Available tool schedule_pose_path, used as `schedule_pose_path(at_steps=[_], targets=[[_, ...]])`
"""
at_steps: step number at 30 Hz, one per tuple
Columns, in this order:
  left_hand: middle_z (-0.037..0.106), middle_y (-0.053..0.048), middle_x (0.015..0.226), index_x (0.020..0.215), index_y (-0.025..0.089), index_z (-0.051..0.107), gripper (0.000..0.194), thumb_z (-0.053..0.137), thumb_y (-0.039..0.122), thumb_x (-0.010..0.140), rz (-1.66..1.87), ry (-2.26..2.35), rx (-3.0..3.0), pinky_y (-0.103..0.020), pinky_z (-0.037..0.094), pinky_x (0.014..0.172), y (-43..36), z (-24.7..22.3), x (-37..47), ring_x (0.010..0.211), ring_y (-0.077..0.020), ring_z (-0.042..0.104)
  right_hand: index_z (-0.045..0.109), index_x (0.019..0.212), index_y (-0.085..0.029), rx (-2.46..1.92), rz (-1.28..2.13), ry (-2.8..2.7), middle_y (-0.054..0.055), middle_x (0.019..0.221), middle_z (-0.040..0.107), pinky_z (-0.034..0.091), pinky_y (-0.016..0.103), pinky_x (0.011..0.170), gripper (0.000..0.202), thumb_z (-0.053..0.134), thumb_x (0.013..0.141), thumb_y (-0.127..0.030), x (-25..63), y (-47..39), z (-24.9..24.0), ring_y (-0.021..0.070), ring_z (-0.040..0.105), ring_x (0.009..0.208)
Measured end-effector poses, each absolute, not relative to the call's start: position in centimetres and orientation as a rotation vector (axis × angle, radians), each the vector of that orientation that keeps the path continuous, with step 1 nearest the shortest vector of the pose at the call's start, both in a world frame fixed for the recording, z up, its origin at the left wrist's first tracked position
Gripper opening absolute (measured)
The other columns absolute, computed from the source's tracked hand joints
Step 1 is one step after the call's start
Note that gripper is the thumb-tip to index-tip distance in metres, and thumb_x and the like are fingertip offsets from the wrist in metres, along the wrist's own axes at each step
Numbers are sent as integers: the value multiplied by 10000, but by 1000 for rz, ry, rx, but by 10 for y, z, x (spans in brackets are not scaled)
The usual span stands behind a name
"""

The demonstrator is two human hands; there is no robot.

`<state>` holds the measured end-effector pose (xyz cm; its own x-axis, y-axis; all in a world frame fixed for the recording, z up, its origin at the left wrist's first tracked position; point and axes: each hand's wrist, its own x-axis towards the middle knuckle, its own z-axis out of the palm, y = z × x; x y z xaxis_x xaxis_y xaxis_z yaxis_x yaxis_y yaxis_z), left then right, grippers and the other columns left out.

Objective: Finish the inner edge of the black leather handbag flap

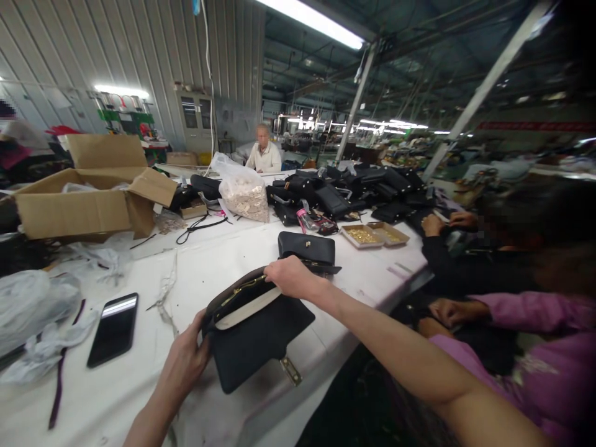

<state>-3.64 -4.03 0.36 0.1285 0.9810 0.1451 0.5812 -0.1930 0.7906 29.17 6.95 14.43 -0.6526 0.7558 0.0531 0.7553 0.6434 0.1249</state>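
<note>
Fingers of my left hand [186,357] and right hand [291,276] grasp the open black leather handbag [258,332] at the white table's [223,248] near edge. Beyond, I see two shallow trays [375,234] holding gold fittings, a clear bag of pale pieces [246,194] and an open cardboard box [88,202].

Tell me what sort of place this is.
Probably a handbag factory floor: a pile of black bags on a long white table, trays of gold fittings, and other workers seated nearby.

Head-worn view looks forward and down, close over the table [139,397], edges blurred.
</note>
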Motion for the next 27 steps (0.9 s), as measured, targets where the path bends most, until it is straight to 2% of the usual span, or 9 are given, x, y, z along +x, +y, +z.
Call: schedule_pose_path(at_steps=[5,8,10,13,16,20,24,27], targets=[[745,-104,1355,1518,268,509,472,448,488,1105,905,1455,1809,-466,539,1097,-35,2,-41,1225,-340,721,754,1150,-172,1373,174,2891,103,1164,807,480,312,850,292,529,1178,-355,299,69,138,231,764,1085],[704,-127,1489,1552,243,526,555,481,539,1084,923,1461,1861,-504,575,1159,-32,-10,-49,1371,-368,679,782,1170,-229,1275,128,2942,43,1162,810,505,287,911,175,660,1121,-345,308,68,149,206,752,1135],[676,-135,1543,1553,214,574,638,520,607,1053,998,1521,1879,-513,590,1196,-28,-26,-55,1457,-386,631,789,1130,-242,1177,72,2949,29,1113,808,527,294,924,101,713,1069,-269,311,66,156,212,753,1112],[650,-90,1580,1556,248,613,615,516,603,1062,974,1481,1894,-462,607,1199,-20,-46,-60,1473,-355,623,774,1050,-210,1106,123,2891,57,1031,800,564,328,874,150,680,999,-105,305,61,158,246,766,1024],[660,-117,1567,1566,219,598,666,524,634,1051,966,1526,1843,-553,557,1257,-22,-46,-59,1485,-384,609,755,1059,-154,1179,335,2803,111,1041,796,592,364,805,213,611,973,-21,289,52,157,287,786,968],[656,-139,1568,1561,208,585,727,590,696,1022,960,1476,1776,-629,483,1310,-27,-38,-57,1483,-396,604,729,1056,-138,1163,466,2783,130,1029,786,591,385,706,197,601,968,-17,281,51,156,314,794,909],[674,-122,1550,1504,246,652,685,620,702,995,952,1446,1786,-597,555,1253,-20,-45,-64,1457,-400,631,709,1008,-169,1145,428,2782,95,1001,792,584,363,700,122,681,938,-73,293,56,158,294,799,906],[694,-116,1520,1462,239,690,724,646,738,940,950,1458,1786,-607,531,1258,-11,-54,-73,1449,-420,633,704,1045,-171,1168,409,2791,93,1049,798,569,360,697,127,701,939,-102,299,56,161,277,787,917]])
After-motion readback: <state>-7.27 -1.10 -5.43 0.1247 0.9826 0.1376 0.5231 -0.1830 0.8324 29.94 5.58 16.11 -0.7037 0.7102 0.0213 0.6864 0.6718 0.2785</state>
